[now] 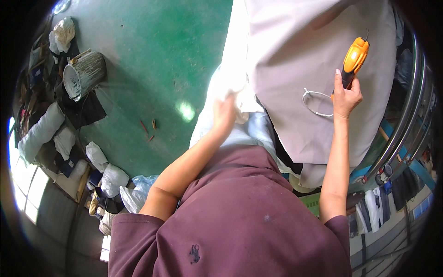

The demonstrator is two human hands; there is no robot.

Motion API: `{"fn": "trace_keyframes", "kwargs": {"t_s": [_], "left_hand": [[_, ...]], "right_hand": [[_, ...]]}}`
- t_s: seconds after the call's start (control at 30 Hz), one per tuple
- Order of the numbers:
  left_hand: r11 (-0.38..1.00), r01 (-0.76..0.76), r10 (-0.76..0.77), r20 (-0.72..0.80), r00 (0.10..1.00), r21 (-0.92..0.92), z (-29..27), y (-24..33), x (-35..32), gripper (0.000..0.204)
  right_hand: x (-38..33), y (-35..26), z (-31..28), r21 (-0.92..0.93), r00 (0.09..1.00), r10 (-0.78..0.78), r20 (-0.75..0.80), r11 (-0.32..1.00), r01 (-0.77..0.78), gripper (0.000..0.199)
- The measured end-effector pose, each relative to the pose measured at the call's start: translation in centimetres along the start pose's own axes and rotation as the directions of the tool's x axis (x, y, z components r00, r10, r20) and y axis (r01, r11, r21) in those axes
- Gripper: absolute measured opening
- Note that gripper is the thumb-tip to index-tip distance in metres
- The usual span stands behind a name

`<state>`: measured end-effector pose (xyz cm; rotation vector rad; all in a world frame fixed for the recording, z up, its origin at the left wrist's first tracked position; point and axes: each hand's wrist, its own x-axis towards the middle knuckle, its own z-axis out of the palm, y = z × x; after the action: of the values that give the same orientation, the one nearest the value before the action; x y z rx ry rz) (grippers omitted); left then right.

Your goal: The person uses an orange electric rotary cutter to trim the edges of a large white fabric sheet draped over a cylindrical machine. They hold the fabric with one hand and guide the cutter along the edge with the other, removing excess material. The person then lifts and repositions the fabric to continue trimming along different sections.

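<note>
In my right hand [347,98] is an orange and black hand-held tool [356,56] with a thin, dark tip pointing away from me. A white cord loop [310,98] hangs from its rear end. The tool is over a wide sheet of grey-beige fabric [295,69], which drapes toward me. My left hand [224,113], slightly blurred, is closed on a bunch of white cloth [247,99] at the fabric's left edge. Below that hand, pale bluish cloth [251,129] lies close to my body.
A spattered bucket [85,74] lies tipped on the green floor [152,55] at the left. Small red and brown bits [148,129] are scattered there. Stuffed white bags [114,180] line the left side. Curved metal rails [406,111] run along the right.
</note>
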<state>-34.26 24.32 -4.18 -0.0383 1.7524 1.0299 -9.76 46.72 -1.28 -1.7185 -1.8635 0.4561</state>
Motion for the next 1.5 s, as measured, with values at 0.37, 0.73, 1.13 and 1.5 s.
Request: {"fn": "trace_keyframes", "kwargs": {"t_s": [0.37,0.73,1.13,1.5], "left_hand": [[0.992,-0.094,0.108,-0.176,0.978,0.087,-3.8,1.7,0.6,0.024],[0.881,0.104,-0.177,-0.118,0.977,-0.462,-11.3,2.2,2.9,0.033],[0.591,0.464,-0.355,0.304,0.884,-0.659,-6.3,6.1,2.3,0.074],[0.959,0.231,-0.156,0.376,0.914,-0.163,-4.4,-3.1,8.3,0.022]], "right_hand": [[0.3,-0.4,1.2,0.025,0.987,0.14,-0.082,0.99,-0.139,0.026],[-1.1,0.8,2.6,-0.145,0.995,0.1,-0.008,0.984,-0.1,0.027],[-0.4,-0.1,2.2,-0.15,1.0,0.029,0.009,0.988,-0.027,0.028],[4.4,5.2,-4.4,-0.279,0.99,0.127,-0.054,0.951,-0.137,0.03]]}}
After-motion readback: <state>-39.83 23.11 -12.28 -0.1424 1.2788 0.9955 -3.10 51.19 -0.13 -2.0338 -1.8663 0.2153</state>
